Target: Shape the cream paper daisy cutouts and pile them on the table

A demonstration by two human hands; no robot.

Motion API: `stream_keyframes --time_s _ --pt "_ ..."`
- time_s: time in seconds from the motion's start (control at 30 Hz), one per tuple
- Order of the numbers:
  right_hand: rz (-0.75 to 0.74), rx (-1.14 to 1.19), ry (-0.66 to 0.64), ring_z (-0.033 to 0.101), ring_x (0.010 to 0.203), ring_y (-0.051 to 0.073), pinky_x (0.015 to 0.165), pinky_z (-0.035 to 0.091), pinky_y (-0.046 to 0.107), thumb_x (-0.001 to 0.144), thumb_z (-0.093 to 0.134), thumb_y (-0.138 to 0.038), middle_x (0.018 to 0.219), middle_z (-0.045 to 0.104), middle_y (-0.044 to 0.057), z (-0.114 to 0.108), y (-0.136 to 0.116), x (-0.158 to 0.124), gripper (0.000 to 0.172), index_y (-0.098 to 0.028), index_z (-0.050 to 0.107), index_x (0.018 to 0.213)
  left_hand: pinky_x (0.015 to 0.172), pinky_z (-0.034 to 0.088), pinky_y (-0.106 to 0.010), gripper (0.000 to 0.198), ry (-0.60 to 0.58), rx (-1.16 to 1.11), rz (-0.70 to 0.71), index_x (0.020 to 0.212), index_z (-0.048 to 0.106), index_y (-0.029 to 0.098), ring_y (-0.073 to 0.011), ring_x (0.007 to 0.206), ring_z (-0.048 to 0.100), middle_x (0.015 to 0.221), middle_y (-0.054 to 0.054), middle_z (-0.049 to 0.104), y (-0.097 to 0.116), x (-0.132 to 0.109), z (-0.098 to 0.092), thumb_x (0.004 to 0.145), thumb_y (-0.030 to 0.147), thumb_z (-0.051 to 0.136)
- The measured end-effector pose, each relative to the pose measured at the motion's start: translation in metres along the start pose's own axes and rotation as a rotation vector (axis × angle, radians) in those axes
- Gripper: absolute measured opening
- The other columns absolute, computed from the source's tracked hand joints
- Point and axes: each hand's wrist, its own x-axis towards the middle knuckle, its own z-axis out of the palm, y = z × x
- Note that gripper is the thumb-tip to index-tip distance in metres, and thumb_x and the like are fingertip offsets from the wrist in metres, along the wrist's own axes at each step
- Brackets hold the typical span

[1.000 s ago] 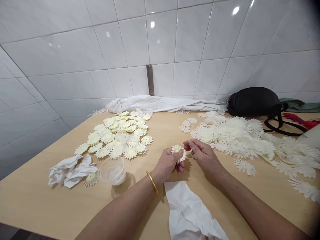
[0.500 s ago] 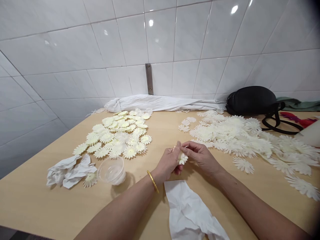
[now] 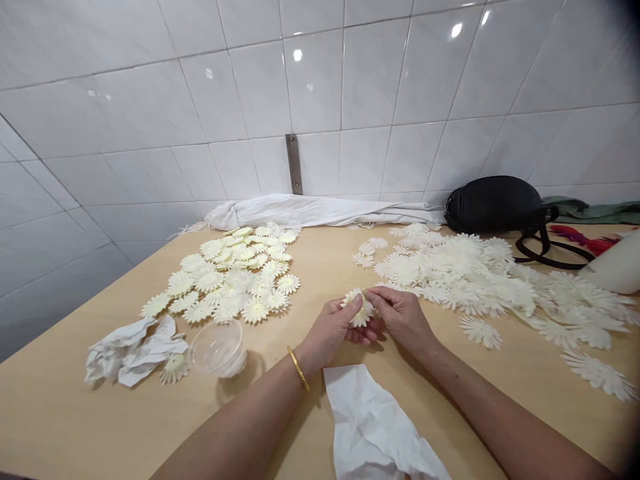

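Observation:
A cream artificial flower (image 3: 361, 315) with many narrow petals faces up between my hands, above the table. My left hand (image 3: 336, 327), with a gold bangle at the wrist, pinches it, the thumb lying on the petals and the fingers beneath. My right hand (image 3: 403, 315) grips the flower's right edge between thumb and forefinger. Yellowish flower pieces (image 3: 235, 277) lie in a heap on the left, whiter ones (image 3: 463, 270) in a larger spread on the right. Just below my hands rests a creased white sheet (image 3: 373, 423).
A clear plastic cup (image 3: 220, 350) stands left of my forearm, beside crumpled white paper (image 3: 135, 350) and a single flower piece (image 3: 175, 368). Along the tiled wall lie a rolled white cloth (image 3: 310, 210) and a black bag (image 3: 493, 203). A pale cylindrical object (image 3: 615, 263) sits at the right edge.
The flower has turned in my fingers, so its petals now spread open toward me; before, it was mostly covered by my left hand. The view has shifted slightly.

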Motion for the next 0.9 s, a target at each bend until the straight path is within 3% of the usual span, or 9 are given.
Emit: stream_keyframes --time_s 0.13,0.3,0.4,0.5,0.6,0.77,0.9 --pt "-0.139 -0.126 0.044 0.054 0.058 0.014 0.056 0.041 0.024 0.082 0.043 -0.033 0.062 0.063 0.002 -0.001 0.006 0.001 0.029 -0.017 0.063 0.068 0.047 0.044 -0.023 0.041 0.062 -0.013 -0.018 0.079 0.054 0.011 -0.0122 0.045 0.057 0.058 -0.006 0.061 0.001 0.0 0.001 0.074 0.051 0.052" --pt "-0.146 -0.461 0.344 0.054 0.061 0.017 0.059 0.04 0.029 0.084 0.038 -0.03 0.064 0.06 0.005 -0.019 0.026 0.014 0.029 -0.016 0.061 0.072 0.045 0.043 -0.023 0.039 0.118 -0.012 -0.043 0.072 0.051 0.012 -0.0123 0.043 0.056 0.057 -0.007 0.062 0.002 0.0 0.001 0.073 0.05 0.054" --pt "-0.166 -0.725 0.417 0.053 0.085 0.026 0.07 0.038 0.038 0.081 0.041 -0.024 0.09 0.062 0.012 -0.027 0.032 0.019 0.024 -0.015 0.063 0.086 0.048 0.045 -0.024 0.039 0.134 -0.009 -0.035 0.077 0.054 0.01 -0.0131 0.05 0.059 0.07 -0.01 0.064 0.002 0.0 0.0 0.071 0.049 0.058" --pt "-0.191 -0.748 0.451 0.047 0.099 0.03 0.077 0.036 0.043 0.08 0.044 -0.024 0.106 0.058 0.012 -0.026 0.028 0.017 0.024 -0.018 0.063 0.093 0.05 0.044 -0.023 0.039 0.13 0.018 -0.01 0.074 0.057 0.009 -0.0129 0.054 0.059 0.071 -0.01 0.064 0.002 0.0 -0.001 0.067 0.047 0.062" --pt "-0.222 -0.444 0.347 0.053 0.09 0.024 0.078 0.039 0.037 0.083 0.043 -0.029 0.091 0.063 0.009 -0.019 0.017 0.013 0.023 -0.018 0.063 0.084 0.043 0.038 -0.02 0.038 0.167 0.059 -0.023 0.065 0.054 0.011 -0.0091 0.042 0.052 0.055 -0.005 0.059 0.003 -0.001 -0.001 0.067 0.048 0.061" --pt "-0.017 0.107 -0.033 0.057 0.072 0.017 0.066 0.042 0.029 0.081 0.047 -0.043 0.077 0.064 0.003 -0.006 0.002 0.004 0.029 -0.019 0.063 0.086 0.036 0.03 -0.019 0.043 0.215 0.114 -0.021 0.057 0.049 0.014 -0.0061 0.032 0.04 0.042 0.001 0.049 0.005 -0.001 0.002 0.069 0.055 0.054" --pt "0.078 0.354 -0.197 0.056 0.064 0.015 0.063 0.041 0.029 0.074 0.058 -0.043 0.068 0.061 0.0 0.001 -0.002 0.0 0.031 -0.018 0.061 0.093 0.033 0.026 -0.019 0.045 0.253 0.224 -0.049 0.056 0.048 0.015 -0.0059 0.029 0.036 0.037 0.002 0.045 0.006 -0.002 0.004 0.068 0.058 0.052"
